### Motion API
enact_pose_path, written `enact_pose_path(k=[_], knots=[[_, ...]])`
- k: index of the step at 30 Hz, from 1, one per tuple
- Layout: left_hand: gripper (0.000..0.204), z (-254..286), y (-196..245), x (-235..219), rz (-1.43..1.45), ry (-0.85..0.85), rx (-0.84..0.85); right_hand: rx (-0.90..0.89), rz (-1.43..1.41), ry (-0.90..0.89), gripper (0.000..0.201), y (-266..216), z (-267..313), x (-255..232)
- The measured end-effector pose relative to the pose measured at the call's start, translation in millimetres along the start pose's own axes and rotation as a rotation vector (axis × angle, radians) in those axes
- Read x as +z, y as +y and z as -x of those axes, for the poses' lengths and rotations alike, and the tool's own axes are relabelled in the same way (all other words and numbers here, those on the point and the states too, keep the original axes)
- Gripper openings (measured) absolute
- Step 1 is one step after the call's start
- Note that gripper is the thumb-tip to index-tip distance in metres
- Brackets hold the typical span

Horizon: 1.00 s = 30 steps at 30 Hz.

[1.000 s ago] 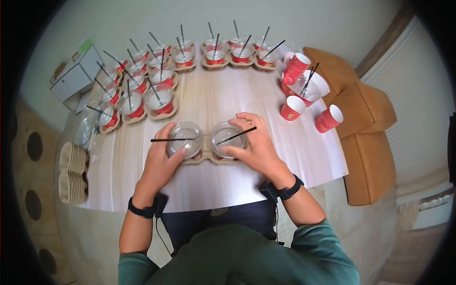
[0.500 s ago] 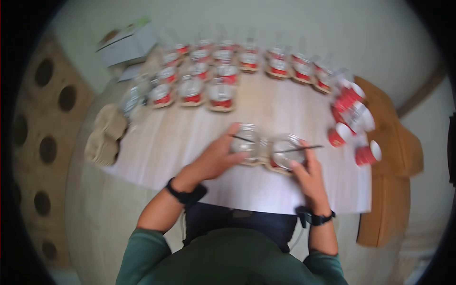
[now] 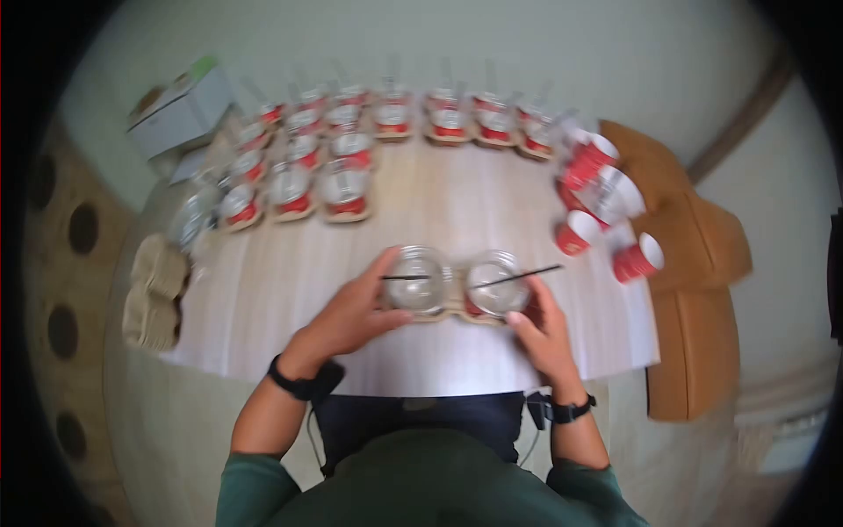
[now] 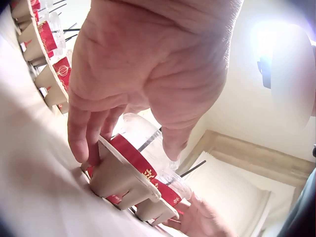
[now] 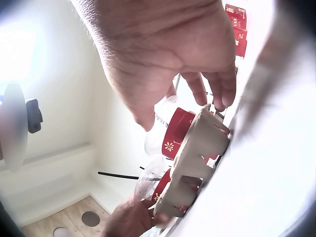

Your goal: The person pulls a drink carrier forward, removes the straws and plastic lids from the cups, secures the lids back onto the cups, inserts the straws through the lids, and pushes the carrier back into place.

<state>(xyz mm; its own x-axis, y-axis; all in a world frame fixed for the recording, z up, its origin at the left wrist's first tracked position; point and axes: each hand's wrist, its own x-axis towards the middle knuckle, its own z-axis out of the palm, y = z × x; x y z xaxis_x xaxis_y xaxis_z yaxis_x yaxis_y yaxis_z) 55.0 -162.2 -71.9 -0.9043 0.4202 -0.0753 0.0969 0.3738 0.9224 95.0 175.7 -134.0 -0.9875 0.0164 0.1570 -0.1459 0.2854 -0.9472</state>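
A cardboard carrier (image 3: 455, 303) near the table's front edge holds two red cups with clear domed lids and black straws. Around the left cup (image 3: 414, 283) curls my left hand (image 3: 351, 307), thumb on the near side. My right hand (image 3: 546, 334) grips the right cup's (image 3: 497, 285) outer side. In the left wrist view, fingers of the left hand (image 4: 148, 64) reach down the carrier's side (image 4: 111, 173), with the thumb by the lid. The right wrist view shows fingers of the right hand (image 5: 168, 54) at the carrier's rim (image 5: 197, 143), thumb near the lid.
Rows of lidded cups in carriers (image 3: 344, 195) stand at the back and left. Stacked empty carriers (image 3: 154, 321) lie at the left edge, beside clear plastic (image 3: 195, 218). Loose red cups (image 3: 577, 233) are at the right. A brown sofa (image 3: 694, 307) stands beyond.
The head view has swung. The carrier with its two cups has shifted right on the table with both hands. My right hand has moved from over its cup's lid towards the outer side.
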Motion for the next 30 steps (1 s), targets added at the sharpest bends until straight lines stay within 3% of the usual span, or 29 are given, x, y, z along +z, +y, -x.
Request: enact_pose_path(k=[4,10,20,30], knots=[[0.100,-6.0,7.2,3.3,0.014,-0.020,0.013,-0.040,-0.127,0.015,0.069,3.7,-2.3,5.7],[0.097,-20.2,17.1,-0.2,-0.014,-0.055,-0.016,0.004,-0.059,-0.012,0.071,-5.2,-8.4,-1.7],[0.095,-40.8,-7.0,-0.5,0.109,-0.065,0.038,-0.050,-0.080,0.040,0.073,0.9,-11.0,1.8],[0.084,-45.6,-32.8,-6.0,0.368,-0.080,0.075,0.037,-0.107,-0.005,0.083,1.6,-4.7,5.1]])
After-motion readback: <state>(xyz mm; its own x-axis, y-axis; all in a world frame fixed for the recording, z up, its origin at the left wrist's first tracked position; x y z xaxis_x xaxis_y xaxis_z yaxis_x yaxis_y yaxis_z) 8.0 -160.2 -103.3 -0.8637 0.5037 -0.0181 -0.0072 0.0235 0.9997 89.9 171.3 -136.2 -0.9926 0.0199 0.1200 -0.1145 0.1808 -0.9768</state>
